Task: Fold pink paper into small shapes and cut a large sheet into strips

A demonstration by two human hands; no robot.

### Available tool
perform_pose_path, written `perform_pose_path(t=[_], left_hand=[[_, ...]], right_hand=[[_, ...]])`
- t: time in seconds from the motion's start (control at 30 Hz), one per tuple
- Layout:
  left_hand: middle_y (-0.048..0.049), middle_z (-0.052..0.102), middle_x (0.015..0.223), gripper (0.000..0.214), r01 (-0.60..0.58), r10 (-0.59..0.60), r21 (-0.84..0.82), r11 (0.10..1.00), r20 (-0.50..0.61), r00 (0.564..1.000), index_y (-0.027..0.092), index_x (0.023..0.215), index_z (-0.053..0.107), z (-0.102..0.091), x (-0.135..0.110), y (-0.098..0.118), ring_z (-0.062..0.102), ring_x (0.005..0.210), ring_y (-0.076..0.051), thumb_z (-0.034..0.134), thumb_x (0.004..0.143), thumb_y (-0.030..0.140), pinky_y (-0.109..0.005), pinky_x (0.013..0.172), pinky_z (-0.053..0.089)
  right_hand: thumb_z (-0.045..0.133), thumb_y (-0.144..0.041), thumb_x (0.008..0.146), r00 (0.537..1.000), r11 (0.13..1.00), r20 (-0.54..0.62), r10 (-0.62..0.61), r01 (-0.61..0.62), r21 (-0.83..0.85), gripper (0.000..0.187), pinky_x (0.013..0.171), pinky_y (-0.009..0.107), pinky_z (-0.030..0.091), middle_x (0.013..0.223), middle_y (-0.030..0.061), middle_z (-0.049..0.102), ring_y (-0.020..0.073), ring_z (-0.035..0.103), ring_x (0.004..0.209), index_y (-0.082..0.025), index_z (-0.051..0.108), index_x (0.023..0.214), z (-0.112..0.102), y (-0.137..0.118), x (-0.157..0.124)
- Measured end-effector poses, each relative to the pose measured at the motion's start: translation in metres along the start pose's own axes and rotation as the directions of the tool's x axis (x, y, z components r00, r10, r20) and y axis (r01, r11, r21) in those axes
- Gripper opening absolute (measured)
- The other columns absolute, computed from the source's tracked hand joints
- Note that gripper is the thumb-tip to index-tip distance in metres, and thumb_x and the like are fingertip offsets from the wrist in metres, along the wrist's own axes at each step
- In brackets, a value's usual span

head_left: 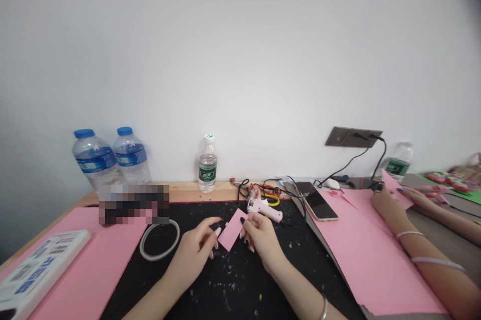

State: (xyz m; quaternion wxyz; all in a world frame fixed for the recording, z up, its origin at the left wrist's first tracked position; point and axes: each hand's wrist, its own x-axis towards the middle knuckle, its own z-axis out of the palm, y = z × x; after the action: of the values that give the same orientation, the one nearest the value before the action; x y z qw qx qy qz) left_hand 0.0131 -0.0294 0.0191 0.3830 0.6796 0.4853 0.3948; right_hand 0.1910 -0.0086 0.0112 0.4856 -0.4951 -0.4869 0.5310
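A small pink rectangle of paper (231, 232) is held tilted above the black mat (240, 290). My right hand (263, 240) pinches it by its right edge, thumb on top. Just left of the paper is my left hand (197, 247), its fingers loosely bent and apart, with nothing seen in them. Behind the paper lies a pale pink hot glue gun (263, 208) among tangled cords. A pale ring-shaped roll (160, 240) rests on the mat to the left of my left hand.
Large pink sheets (368, 255) lie at both sides; a white box (45, 270) rests on the left one. Water bottles (207, 167) stand along the wall. A phone (315, 202) lies right. A co-worker's hands (385, 205) hold pink paper. Cords hang from the wall socket (353, 137).
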Motion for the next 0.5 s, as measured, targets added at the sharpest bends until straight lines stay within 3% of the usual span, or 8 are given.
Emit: perform_pose_path(t=[0.17, 0.3, 0.4, 0.5], left_hand=[[0.0014, 0.062, 0.066, 0.029, -0.059, 0.068, 0.198, 0.978, -0.04, 0.997, 0.022, 0.108, 0.053, -0.005, -0.001, 0.011, 0.058, 0.059, -0.016, 0.038, 0.084, 0.026, -0.024, 0.06, 0.042], [-0.0009, 0.065, 0.08, 0.032, -0.084, 0.088, 0.281, 0.956, -0.001, 0.996, 0.023, 0.112, 0.051, -0.013, -0.003, 0.021, 0.06, 0.069, -0.016, 0.039, 0.083, 0.023, -0.025, 0.066, 0.045], [-0.0042, 0.063, 0.099, 0.036, -0.053, 0.064, 0.411, 0.91, -0.013, 0.998, 0.024, 0.117, 0.048, -0.039, -0.003, 0.021, 0.06, 0.084, -0.019, 0.041, 0.082, 0.027, -0.029, 0.075, 0.046], [-0.0097, 0.05, 0.125, 0.048, 0.036, 0.034, 0.621, 0.783, -0.1, 0.994, 0.021, 0.127, 0.039, -0.085, -0.011, 0.008, 0.047, 0.113, -0.028, 0.041, 0.081, 0.034, -0.039, 0.089, 0.04]], right_hand=[[0.047, -0.024, 0.077, 0.998, 0.998, 0.066, 0.019, -0.015, -0.06, 0.009, 0.033, 0.017, 0.032, 0.069, 0.0062, 0.064, 0.0081, 0.05, 0.04, -0.015, 0.05, 0.078, 0.007, -0.008, 0.01], [0.044, -0.023, 0.079, 0.997, 0.981, 0.071, 0.022, -0.008, -0.193, 0.031, 0.038, 0.021, 0.042, 0.074, 0.0074, 0.064, 0.0133, 0.06, 0.048, -0.014, 0.042, 0.108, 0.007, -0.009, 0.019], [0.045, -0.02, 0.077, 0.998, 0.936, 0.067, -0.018, 0.04, -0.35, 0.048, 0.035, 0.024, 0.04, 0.055, -0.0006, 0.06, 0.0141, 0.052, 0.034, -0.013, 0.03, 0.122, 0.002, -0.011, 0.017], [0.047, -0.017, 0.077, 0.987, 0.861, 0.112, -0.114, 0.155, -0.484, 0.035, 0.048, 0.027, 0.043, 0.049, -0.0023, 0.056, 0.0168, 0.056, 0.044, -0.015, 0.046, 0.112, 0.004, -0.019, 0.004]])
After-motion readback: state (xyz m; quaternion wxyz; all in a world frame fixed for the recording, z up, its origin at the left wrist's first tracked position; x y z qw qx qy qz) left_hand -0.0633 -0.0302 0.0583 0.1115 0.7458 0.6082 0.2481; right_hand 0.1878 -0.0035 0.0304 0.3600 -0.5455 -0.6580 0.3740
